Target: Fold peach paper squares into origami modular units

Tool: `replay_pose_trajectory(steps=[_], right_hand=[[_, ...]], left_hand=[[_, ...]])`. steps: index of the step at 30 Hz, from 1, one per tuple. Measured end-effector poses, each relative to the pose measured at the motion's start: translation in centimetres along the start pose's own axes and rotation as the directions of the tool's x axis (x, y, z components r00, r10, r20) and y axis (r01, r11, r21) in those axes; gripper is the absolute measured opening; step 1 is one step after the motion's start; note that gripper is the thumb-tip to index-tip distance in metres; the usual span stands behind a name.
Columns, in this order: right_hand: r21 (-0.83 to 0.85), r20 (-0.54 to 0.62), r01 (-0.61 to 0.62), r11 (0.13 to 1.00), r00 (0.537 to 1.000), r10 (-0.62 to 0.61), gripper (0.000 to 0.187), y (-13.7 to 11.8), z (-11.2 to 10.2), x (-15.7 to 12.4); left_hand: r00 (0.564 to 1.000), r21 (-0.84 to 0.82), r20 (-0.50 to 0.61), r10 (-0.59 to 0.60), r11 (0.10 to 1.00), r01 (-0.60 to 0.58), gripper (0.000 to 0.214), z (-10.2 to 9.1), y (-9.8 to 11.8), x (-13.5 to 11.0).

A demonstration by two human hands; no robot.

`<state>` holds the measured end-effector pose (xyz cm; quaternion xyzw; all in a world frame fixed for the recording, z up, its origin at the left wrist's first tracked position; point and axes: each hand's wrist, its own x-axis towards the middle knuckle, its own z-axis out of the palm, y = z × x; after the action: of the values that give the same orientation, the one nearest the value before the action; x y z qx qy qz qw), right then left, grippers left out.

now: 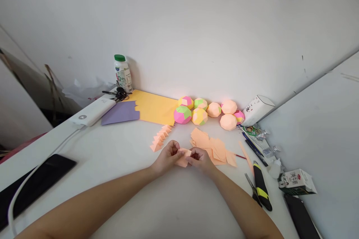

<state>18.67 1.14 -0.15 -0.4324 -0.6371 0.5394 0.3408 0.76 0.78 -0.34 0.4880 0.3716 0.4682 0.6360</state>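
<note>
At far left a flat black device (42, 183) runs off the edge, a white cable (10, 210) crossing over it from a white power bar (94, 112). Behind the bar, a crumpled plastic bag (84, 89) is hard to make out. Keys (121, 94) lie before a green-capped bottle (123, 73), covering part of its base. Next comes a purple sheet (120, 112), then a yellow sheet (157, 107) with notches in its left edge. A row of folded pieces (160, 138) stands just beyond the left hand (168, 157), which pinches an orange paper piece (183, 161) between thumb and fingers. That piece is small, pale and creased, held near the middle of the table, its side edges hidden by fingertips. The right hand (202, 160) pinches its other side and partly covers a pile of orange cut paper (209, 143). Behind sit multicoloured paper balls (199, 116), some overlapping others, and a white box (256, 110) leaning by the wall. Further right, a black-and-yellow cutter (260, 185) lies against scissors (254, 190), whose handles the right forearm nears. Beyond are pens (256, 151), a milk carton (297, 181) and a black object (301, 216) cut off below.
</note>
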Motion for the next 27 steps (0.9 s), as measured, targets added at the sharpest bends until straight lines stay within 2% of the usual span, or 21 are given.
replay_pose_trajectory(steps=[4, 9, 13, 16, 20, 23, 27], right_hand=[[0.018, 0.003, -0.002, 1.0, 1.0, 0.002, 0.019, -0.4, -0.1, 0.0], [0.085, 0.003, -0.024, 0.996, 1.0, 0.024, 0.02, -1.1, -0.2, -0.1], [0.096, -0.015, -0.046, 0.994, 0.999, 0.048, 0.022, -1.4, -0.1, -0.2], [0.123, -0.038, -0.063, 0.99, 0.997, 0.069, 0.025, -1.4, -0.1, -0.2], [0.124, -0.015, -0.078, 0.989, 0.997, 0.08, 0.027, -1.2, -0.2, -0.2], [0.101, -0.004, -0.063, 0.993, 0.998, 0.064, 0.027, -1.2, -0.3, -0.2], [0.068, 0.0, -0.054, 0.996, 0.999, 0.054, 0.027, -1.2, -0.4, -0.2]], left_hand=[[0.998, 0.062, 0.054, 0.017, 0.998, -0.02, 0.029, 0.0, 0.1, -0.2], [0.994, 0.156, 0.097, -0.044, 0.987, 0.029, 0.041, 0.1, 0.5, -0.7], [0.996, 0.208, 0.095, 0.001, 0.978, -0.021, 0.044, 0.0, 0.4, -0.7], [0.994, 0.195, 0.088, 0.067, 0.977, -0.084, 0.035, 0.0, 0.1, -0.6], [0.992, 0.143, 0.081, 0.095, 0.984, -0.106, 0.021, 0.1, 0.0, -0.7], [0.994, 0.134, 0.063, 0.092, 0.986, -0.1, 0.02, 0.3, 0.2, -0.8], [0.997, 0.121, 0.066, 0.033, 0.992, -0.041, 0.021, 0.3, 0.5, -0.9]])
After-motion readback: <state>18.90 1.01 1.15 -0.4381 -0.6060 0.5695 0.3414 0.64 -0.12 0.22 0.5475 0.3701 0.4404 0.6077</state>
